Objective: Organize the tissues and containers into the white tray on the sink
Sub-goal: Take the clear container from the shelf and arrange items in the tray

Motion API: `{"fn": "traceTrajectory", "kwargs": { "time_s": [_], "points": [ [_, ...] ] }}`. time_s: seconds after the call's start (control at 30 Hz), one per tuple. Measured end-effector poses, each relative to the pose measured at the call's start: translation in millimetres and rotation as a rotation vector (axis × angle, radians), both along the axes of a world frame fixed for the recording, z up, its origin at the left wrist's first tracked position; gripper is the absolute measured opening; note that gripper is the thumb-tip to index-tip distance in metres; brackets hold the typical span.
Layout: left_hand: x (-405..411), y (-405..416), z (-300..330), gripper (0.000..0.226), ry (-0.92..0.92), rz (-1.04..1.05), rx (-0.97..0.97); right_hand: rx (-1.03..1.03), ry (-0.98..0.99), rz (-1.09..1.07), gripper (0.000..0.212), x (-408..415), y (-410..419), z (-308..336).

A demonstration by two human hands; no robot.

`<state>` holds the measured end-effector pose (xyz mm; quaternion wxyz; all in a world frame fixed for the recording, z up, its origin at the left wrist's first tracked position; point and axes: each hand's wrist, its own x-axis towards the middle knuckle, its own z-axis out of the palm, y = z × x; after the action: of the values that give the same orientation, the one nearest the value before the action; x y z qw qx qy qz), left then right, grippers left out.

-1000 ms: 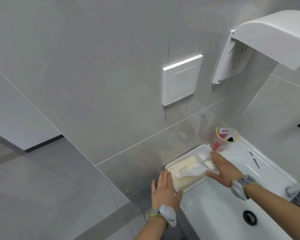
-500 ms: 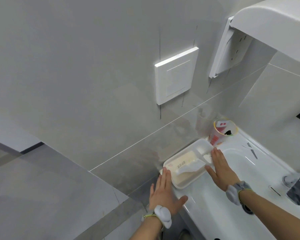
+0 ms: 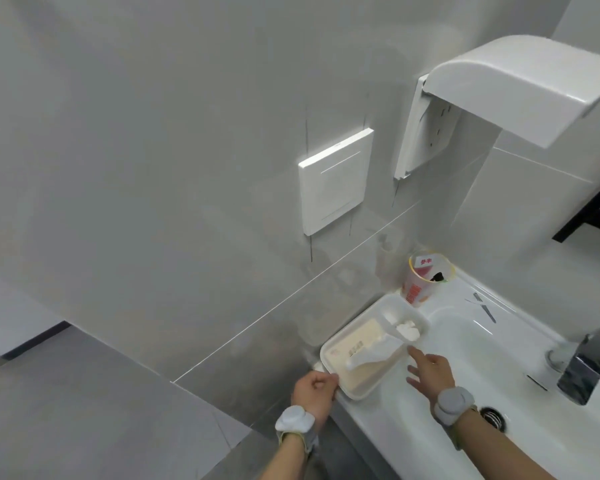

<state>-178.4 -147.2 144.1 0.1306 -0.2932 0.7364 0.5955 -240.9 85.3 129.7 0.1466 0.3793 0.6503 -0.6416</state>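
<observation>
The white tray (image 3: 327,355) sits on the sink's left ledge against the wall. In its large compartment lies a beige tissue pack (image 3: 355,344) with a white tissue (image 3: 374,355) sticking out of it. The small compartment holds crumpled white tissues (image 3: 407,329). Just behind the tray stands a clear cup with red print (image 3: 422,284), with something inside it. My left hand (image 3: 314,389) has its fingers curled on the tray's near left corner. My right hand (image 3: 428,372) hovers with spread fingers over the basin, just off the tray's right edge, holding nothing.
The white sink basin (image 3: 465,344) fills the lower right, with a drain (image 3: 493,415) and a chrome faucet (image 3: 586,365). Small thin items (image 3: 482,306) lie on the back ledge. A wall switch plate (image 3: 333,181) and a white dispenser (image 3: 516,88) hang above.
My left hand went from flat with straight fingers to curled on the tray's corner. My right hand has drawn back off the tray's right side toward the basin.
</observation>
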Motion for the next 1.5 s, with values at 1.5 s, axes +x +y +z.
{"fn": "traceTrajectory", "kwargs": {
  "time_s": [1.5],
  "points": [
    [-14.6, 69.0, -2.7, 0.046, -0.125, -0.521, 0.144, -0.451, 0.173, -0.634, 0.036, 160.6, 26.4, 1.1]
  ]
}}
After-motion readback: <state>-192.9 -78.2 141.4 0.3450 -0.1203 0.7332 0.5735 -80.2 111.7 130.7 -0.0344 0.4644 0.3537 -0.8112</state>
